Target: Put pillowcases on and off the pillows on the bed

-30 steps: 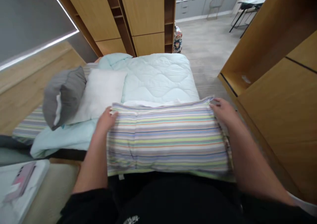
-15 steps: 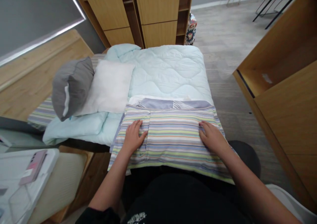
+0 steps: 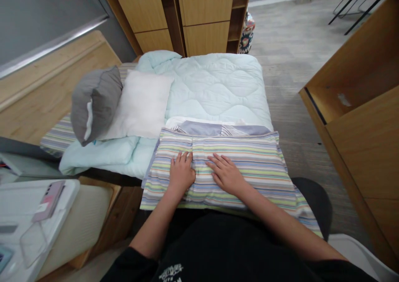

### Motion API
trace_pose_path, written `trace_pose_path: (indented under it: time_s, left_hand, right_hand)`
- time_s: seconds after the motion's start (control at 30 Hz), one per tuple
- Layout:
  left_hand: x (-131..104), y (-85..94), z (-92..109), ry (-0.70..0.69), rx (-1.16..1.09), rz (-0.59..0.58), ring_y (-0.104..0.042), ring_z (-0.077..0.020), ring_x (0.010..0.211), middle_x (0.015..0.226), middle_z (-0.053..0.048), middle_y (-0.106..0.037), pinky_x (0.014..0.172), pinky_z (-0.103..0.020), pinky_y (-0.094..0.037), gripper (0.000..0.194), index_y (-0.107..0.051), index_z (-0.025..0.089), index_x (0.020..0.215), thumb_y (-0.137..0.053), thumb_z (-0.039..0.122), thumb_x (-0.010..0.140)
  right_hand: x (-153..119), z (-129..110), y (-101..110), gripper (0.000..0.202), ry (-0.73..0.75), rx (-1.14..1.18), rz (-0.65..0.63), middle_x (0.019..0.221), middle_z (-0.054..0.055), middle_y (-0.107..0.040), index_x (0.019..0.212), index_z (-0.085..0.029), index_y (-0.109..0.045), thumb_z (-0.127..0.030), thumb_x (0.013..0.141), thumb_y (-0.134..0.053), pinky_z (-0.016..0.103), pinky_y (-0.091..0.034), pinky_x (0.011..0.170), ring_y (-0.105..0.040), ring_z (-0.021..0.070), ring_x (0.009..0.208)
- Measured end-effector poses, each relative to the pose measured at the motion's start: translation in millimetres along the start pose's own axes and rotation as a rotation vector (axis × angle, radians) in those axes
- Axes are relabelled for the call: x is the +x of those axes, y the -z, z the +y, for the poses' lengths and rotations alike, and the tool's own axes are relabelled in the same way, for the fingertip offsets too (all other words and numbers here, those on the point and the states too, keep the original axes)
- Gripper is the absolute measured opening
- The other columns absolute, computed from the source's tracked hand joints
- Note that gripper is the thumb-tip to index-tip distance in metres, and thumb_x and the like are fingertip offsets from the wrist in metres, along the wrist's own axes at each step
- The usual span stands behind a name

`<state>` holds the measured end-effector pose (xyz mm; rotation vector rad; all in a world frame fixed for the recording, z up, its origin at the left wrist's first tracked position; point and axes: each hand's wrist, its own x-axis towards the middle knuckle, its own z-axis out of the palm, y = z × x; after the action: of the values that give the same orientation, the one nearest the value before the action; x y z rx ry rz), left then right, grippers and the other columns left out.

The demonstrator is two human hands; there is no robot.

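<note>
A striped cloth (image 3: 262, 161), folded into a wide flat shape, lies along the near side of the bed. My left hand (image 3: 182, 174) rests flat on its left part, fingers apart. Close beside it, my right hand (image 3: 228, 174) is spread palm down near the cloth's middle. Neither hand grips anything that I can see. Past the cloth's far edge shows a purple-grey fabric (image 3: 202, 128) with patterned white parts, partly covered. A pale mint quilt (image 3: 215, 86) spreads over the bed behind.
At the left of the bed are a white pillow (image 3: 146, 103) and a grey cushion (image 3: 99, 103). A white tabletop (image 3: 67, 199) at lower left bears a pink phone (image 3: 49, 201). Wooden cabinets (image 3: 205, 7) stand behind the bed, and an open wooden shelf unit (image 3: 361, 157) stands at right.
My right hand has moved left across the striped cloth, toward my left hand. My left hand has shifted slightly right. The cloth's right end now hangs further down at the near right.
</note>
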<state>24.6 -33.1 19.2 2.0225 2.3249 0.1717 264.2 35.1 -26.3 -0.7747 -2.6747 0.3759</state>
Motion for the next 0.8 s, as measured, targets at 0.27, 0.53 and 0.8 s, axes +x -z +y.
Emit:
trace_pose_path:
  time_s: [0.27, 0.53, 0.8]
  left_hand:
    - [4, 28.7, -48, 0.249, 0.015, 0.132, -0.068, -0.0310, 0.120, 0.139, -0.008, -0.072, 0.096, -0.040, -0.054, 0.049, -0.068, 0.025, 0.137, -0.063, 0.018, 0.089]
    - [46, -22.3, -36, 0.243, 0.004, -0.051, -0.072, -0.0308, 0.104, 0.116, -0.014, -0.077, 0.085, -0.037, -0.053, 0.032, -0.076, 0.020, 0.119, -0.048, 0.031, 0.108]
    - [33, -30.8, -57, 0.265, -0.026, 0.016, -0.070, -0.0296, 0.106, 0.109, -0.010, -0.076, 0.082, -0.035, -0.050, 0.024, -0.075, 0.022, 0.109, -0.055, 0.034, 0.104]
  right_hand:
    - [2, -7, 14, 0.052, -0.025, 0.012, -0.005, 0.169, 0.010, -0.050, 0.161, -0.020, -0.055, -0.028, 0.109, -0.050, 0.052, -0.026, 0.133, -0.036, 0.0285, 0.163]
    - [53, -53, 61, 0.027, 0.062, -0.089, -0.200, 0.109, 0.018, -0.076, 0.109, -0.012, -0.076, -0.028, 0.104, -0.055, 0.049, -0.044, 0.108, -0.066, 0.0315, 0.112]
    - [145, -55, 13, 0.029, 0.091, 0.071, -0.252, 0.107, 0.012, -0.077, 0.104, -0.015, -0.075, -0.028, 0.108, -0.049, 0.035, -0.046, 0.094, -0.068, 0.0235, 0.104]
